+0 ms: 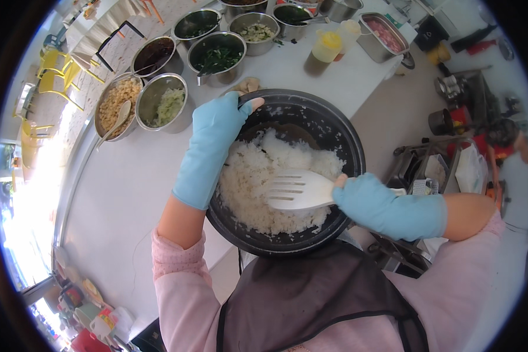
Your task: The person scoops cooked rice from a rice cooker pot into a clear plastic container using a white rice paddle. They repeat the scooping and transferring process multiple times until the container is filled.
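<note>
A large black pot [354, 145] is right in front of me, tilted towards my body at the table's edge. Cooked white rice [251, 185] fills much of its bottom, and loose grains stick to the inner wall. My left hand [222, 114], in a light blue glove with bare fingertips showing, grips the pot's far left rim. In my right hand [365, 198], gloved the same way, is the handle of a white slotted spatula [299, 189]. Its slotted blade lies over the middle of the rice; whether it touches the grains is hard to tell.
Beyond the pot stand steel bowls of chopped greens [218, 61], shredded pale vegetable [169, 105] and diced food with a spoon [119, 105]. Squeeze bottles [323, 50] and a steel pan of raw meat [380, 35] are at far right. A wheeled rack [440, 163] and another person [501, 136] are to the right.
</note>
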{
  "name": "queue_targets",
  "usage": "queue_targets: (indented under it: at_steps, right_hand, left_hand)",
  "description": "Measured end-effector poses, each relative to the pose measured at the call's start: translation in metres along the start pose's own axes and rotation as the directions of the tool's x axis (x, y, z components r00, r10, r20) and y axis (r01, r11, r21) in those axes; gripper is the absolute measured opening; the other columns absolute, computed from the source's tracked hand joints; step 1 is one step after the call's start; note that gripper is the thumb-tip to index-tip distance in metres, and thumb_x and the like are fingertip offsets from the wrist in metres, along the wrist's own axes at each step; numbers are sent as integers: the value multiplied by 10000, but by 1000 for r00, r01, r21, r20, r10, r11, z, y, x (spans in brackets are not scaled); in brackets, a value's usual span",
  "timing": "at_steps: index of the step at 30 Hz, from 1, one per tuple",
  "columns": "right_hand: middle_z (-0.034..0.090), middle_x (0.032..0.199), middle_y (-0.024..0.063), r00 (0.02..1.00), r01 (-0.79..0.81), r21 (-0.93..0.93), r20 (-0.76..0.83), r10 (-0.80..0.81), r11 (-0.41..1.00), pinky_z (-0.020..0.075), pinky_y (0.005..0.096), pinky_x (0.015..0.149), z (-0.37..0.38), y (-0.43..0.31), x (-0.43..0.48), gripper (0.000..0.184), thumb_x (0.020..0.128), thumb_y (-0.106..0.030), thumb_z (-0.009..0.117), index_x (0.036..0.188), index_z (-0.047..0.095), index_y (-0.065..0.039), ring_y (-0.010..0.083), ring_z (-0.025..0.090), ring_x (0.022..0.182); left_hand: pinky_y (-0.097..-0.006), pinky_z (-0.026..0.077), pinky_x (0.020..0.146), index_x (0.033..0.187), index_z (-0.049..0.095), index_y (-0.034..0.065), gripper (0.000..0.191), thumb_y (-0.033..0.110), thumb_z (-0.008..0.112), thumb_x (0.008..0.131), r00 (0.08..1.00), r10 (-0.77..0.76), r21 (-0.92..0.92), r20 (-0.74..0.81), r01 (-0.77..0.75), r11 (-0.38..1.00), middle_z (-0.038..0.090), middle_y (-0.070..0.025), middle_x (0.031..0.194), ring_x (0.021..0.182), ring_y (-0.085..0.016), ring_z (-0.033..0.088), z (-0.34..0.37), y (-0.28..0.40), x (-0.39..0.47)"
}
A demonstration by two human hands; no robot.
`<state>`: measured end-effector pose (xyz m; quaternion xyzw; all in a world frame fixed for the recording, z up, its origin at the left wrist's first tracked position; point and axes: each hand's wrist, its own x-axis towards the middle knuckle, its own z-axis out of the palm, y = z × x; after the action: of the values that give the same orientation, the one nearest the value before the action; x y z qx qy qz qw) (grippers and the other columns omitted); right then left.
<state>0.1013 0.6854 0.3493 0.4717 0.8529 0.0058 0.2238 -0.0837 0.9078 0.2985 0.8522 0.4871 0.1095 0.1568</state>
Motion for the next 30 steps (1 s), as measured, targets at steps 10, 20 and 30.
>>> queue_targets:
  at_steps: [10, 20, 30]
  right_hand:
    - [571, 684, 64, 949, -76, 17, 308, 67, 997, 468, 341, 543, -82, 48, -64, 338, 769, -125, 553, 1068, 521, 29, 201, 609, 592]
    - [604, 667, 113, 985, -168, 219, 9, 170, 961, 511, 355, 546, -10, 39, 18, 142, 785, -81, 526, 908, 547, -12, 274, 637, 615]
    - [545, 654, 100, 867, -112, 177, -464, 183, 978, 453, 357, 570, -28, 45, 16, 88, 790, -65, 526, 868, 513, -24, 280, 558, 586]
  left_hand:
    - [-399, 472, 643, 853, 638, 66, 530, 584, 527, 819, 997, 42, -5, -57, -43, 999, 637, -148, 698, 702, -320, 630, 3, -5, -2]
    - [-400, 472, 679, 906, 637, 62, 539, 581, 512, 831, 998, -16, 23, 54, 14, 1000, 650, -165, 784, 776, -315, 633, -1, -3, 0]
    - [-401, 477, 687, 922, 642, 60, 561, 596, 501, 830, 998, -21, 25, 60, 20, 999, 653, -169, 794, 786, -317, 636, -4, 1, 0]
